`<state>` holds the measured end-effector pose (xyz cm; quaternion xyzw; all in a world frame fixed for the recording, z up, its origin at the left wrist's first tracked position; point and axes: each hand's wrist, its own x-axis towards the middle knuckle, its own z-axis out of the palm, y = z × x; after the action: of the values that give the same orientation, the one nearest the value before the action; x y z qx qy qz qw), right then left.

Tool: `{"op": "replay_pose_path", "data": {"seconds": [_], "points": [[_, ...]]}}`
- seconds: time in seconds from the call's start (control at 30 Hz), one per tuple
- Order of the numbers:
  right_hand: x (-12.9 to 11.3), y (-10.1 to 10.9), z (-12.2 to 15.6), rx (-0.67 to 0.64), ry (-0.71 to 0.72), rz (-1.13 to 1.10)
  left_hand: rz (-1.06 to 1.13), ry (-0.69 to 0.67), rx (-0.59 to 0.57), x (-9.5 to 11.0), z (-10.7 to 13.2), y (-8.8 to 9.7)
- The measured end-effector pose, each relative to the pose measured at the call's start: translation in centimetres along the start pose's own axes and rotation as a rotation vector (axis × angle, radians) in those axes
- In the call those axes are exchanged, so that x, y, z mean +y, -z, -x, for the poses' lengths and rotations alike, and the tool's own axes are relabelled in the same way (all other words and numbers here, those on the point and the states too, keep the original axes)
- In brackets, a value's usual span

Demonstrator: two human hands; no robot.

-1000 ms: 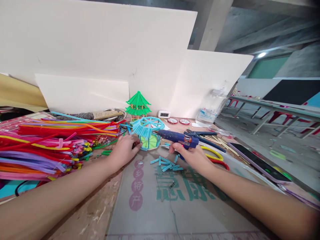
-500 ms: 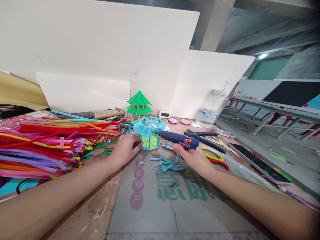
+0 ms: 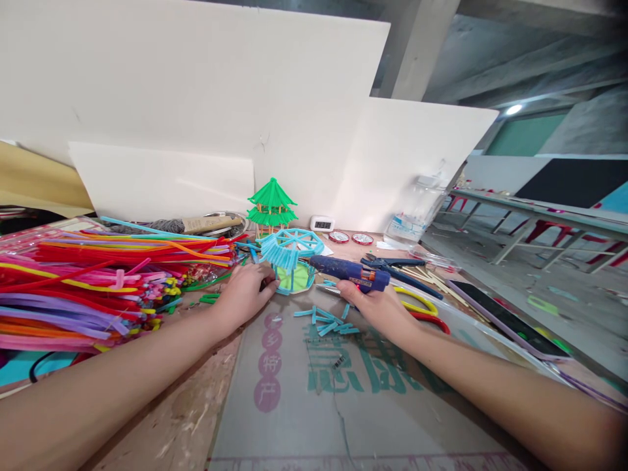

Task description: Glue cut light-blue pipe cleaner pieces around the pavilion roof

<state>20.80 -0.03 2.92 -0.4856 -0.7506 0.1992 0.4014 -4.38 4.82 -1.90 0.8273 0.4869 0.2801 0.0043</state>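
A small pavilion model [image 3: 289, 252] made of light blue pipe-cleaner pieces stands on a round green base. Its roof frame is partly covered, on the left side. My left hand [image 3: 248, 289] has its fingers curled against the model's left edge; the fingertips are partly hidden there. In my right hand [image 3: 375, 301] is a blue hot glue gun [image 3: 348, 271], its nozzle pointing left at the model's right side, close under the roof rim. Short blue pipe-cleaner pieces [image 3: 328, 320] lie in a loose pile on the plastic sheet, in front of the model.
Bundles of coloured pipe cleaners [image 3: 63, 281] fill the left side. Behind the model stands a green-roofed pagoda [image 3: 272, 203], with a small digital clock [image 3: 322, 224] nearby. Scissors [image 3: 417, 302], pliers [image 3: 407, 275], wooden sticks [image 3: 449, 288], a phone [image 3: 507, 320] and a plastic bottle [image 3: 409, 216] are on the right.
Both hands, the glue gun and the model keep almost the same positions. The whole view has shifted very slightly.
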Motion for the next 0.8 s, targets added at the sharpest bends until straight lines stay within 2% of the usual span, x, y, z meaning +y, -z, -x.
{"op": "replay_pose_path", "data": {"seconds": [0.23, 0.8], "points": [[0.2, 0.13, -0.11, 0.081, -0.045, 0.09, 0.0, 0.005, -0.003, 0.16, 0.01, 0.09], [-0.08, 0.31, -0.3, 0.056, -0.049, 0.088, -0.004, 0.005, -0.012, 0.06, -0.04, -0.04]]}}
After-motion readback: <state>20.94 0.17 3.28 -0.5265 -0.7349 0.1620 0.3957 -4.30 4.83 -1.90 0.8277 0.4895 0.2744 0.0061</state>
